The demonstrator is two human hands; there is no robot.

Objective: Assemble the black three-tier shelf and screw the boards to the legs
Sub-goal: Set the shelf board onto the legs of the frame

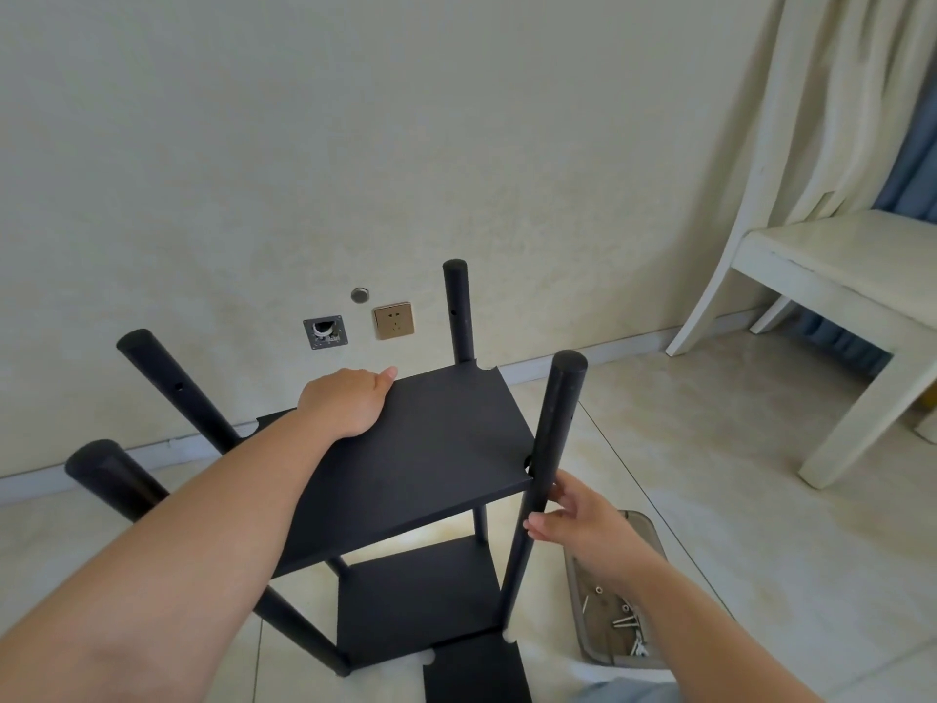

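Our left hand [345,403] lies flat, fingers straight, on the far edge of the middle board [405,464], steadying it level between the four legs. Our right hand [573,525] curls its fingers around the near-right leg [550,459] just below that board, seemingly to seat the corner notch. Screws [626,624] wait in the tray [644,530] beside us on the floor.
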